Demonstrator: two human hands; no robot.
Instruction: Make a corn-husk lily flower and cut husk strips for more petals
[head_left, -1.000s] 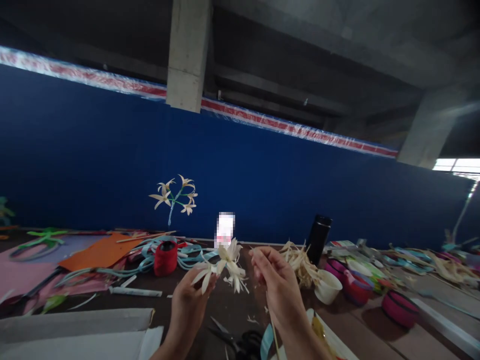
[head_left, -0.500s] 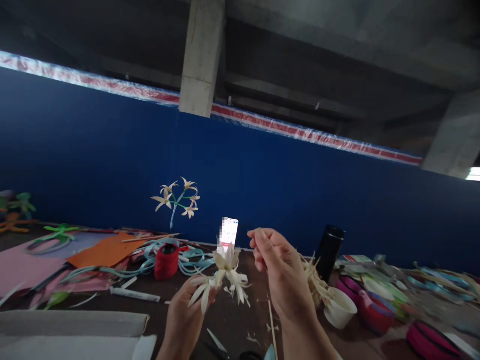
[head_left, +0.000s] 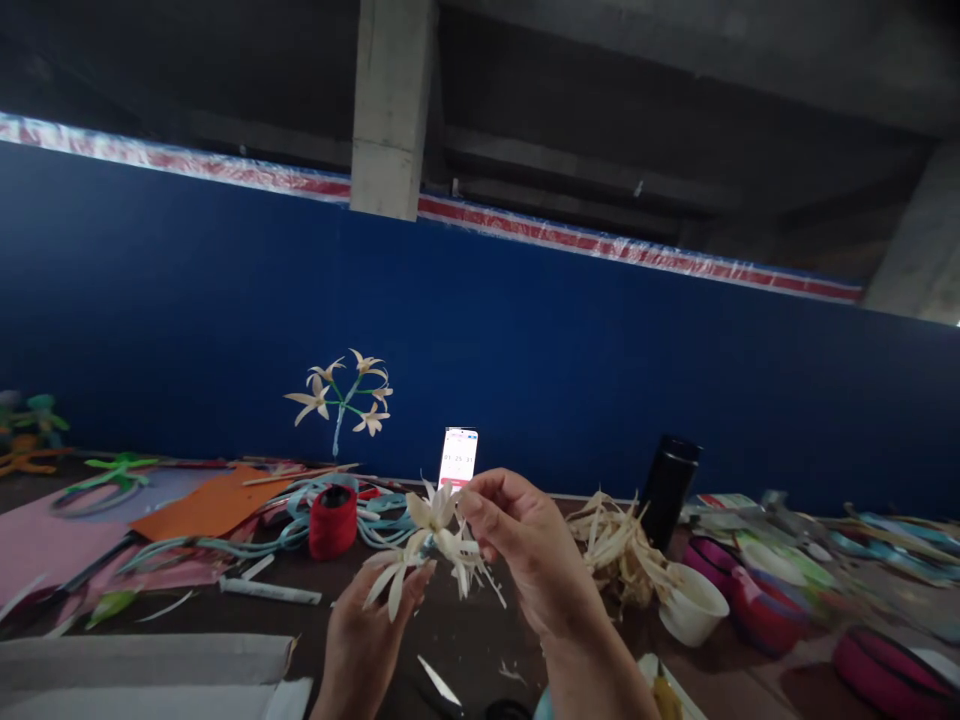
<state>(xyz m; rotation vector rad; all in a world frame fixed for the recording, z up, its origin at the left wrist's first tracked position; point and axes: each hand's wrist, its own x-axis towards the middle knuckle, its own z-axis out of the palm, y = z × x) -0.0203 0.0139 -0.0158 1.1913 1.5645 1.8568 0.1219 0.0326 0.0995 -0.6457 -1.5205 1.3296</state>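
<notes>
My left hand [head_left: 367, 625] is closed around the base of a bunch of cream-white handmade flowers [head_left: 431, 515] with long pointed petals. My right hand [head_left: 536, 560] is at the right side of the bunch, thumb and forefinger pinched together against the edge of the top flower. Whatever lies between those fingertips is too small or hidden to make out. Below the hands, scissors [head_left: 441, 685] lie on the dark table, partly cut off by the frame's lower edge. A finished-looking spray of similar flowers [head_left: 341, 400] stands upright behind, to the left.
A lit phone [head_left: 457, 457] stands behind the bunch. To the left are a red spool [head_left: 333, 522], pale blue cords and coloured sheets [head_left: 202, 502]. Dried husks [head_left: 619, 555], a white cup [head_left: 694, 605], a black flask [head_left: 671, 490] and magenta pouches [head_left: 889, 670] crowd the right.
My right hand has moved left and down, from apart in the air to the top flower's edge, still pinched. My left hand keeps hold of the bunch. The view has shifted slightly.
</notes>
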